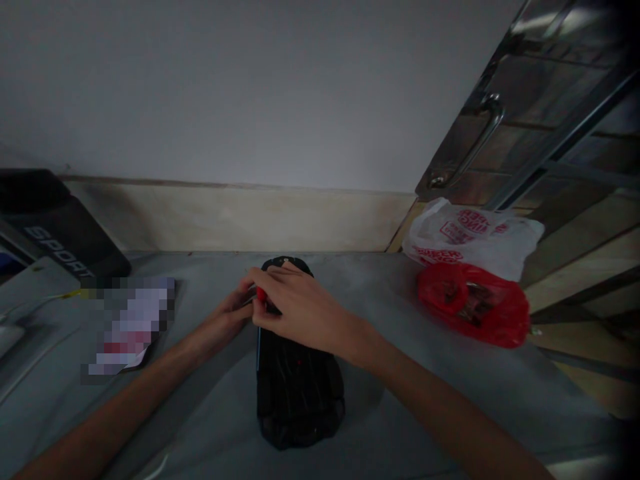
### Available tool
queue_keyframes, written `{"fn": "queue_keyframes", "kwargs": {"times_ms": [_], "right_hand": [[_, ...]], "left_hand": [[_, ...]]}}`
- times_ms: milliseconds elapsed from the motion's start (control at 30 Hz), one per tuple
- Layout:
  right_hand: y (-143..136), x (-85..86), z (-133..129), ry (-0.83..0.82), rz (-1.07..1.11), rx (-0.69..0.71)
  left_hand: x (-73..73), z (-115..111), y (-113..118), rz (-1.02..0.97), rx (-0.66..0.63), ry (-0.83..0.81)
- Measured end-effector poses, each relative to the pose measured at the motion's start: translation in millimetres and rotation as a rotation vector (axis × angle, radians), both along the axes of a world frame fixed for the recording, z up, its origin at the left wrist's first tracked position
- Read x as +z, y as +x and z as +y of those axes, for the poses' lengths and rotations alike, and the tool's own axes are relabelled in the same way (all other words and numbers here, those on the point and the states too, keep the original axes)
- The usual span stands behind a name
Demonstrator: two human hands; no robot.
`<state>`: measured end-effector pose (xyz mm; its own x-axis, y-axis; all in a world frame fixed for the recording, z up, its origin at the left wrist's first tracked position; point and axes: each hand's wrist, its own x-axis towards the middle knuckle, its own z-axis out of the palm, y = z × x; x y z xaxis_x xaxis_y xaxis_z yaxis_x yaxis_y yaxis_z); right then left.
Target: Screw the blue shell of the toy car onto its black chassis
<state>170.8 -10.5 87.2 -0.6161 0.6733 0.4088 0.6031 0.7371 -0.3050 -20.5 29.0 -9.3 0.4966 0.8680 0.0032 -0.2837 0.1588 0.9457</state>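
Note:
A black toy car (pixel 300 380) lies lengthwise in front of me, its dark body partly covered by my hands. Over its far half, my right hand (pixel 300 300) is closed with the fingertips pinching a small red object (pixel 261 297), most of which is hidden. My left hand (pixel 237 305) meets it from the left side of the car. Its fingers are drawn together close to the red object, and whatever they grip is hidden behind my right fingers.
At left lie a blurred-out flat phone-like item (pixel 135 327) and a white cable (pixel 37 363), with a black "SPORT" box (pixel 65 233) behind. A red plastic bag (pixel 473 303) and a white printed bag (pixel 475 237) sit at right, near a metal door with a handle (pixel 475 150).

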Motion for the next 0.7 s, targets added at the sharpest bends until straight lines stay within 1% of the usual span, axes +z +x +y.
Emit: {"fn": "queue_keyframes", "kwargs": {"times_ms": [67,233,400,567,633,700], "right_hand": [[0.3,1.7,-1.1,0.006,0.005,-0.002],[1.4,0.9,0.1,0.01,-0.05,-0.086],[2.9,0.9,0.5,0.005,-0.006,-0.011],[-0.2,-3.1,0.0,-0.009,-0.068,-0.106],[-1.3,-4.7,0.2,0.001,-0.065,-0.1],[-1.7,-4.5,-0.2,-0.001,-0.029,-0.059]], "left_hand": [[-2.0,0.4,-1.0,0.002,0.001,0.004],[-4.6,1.0,-2.7,0.016,0.034,0.001],[-5.3,1.8,-4.0,0.022,0.047,-0.022],[-8.6,3.2,-4.2,0.023,0.031,-0.012],[-9.3,3.4,-4.5,0.031,0.039,-0.014],[-9.3,3.3,-5.0,0.03,0.021,-0.01]]}}
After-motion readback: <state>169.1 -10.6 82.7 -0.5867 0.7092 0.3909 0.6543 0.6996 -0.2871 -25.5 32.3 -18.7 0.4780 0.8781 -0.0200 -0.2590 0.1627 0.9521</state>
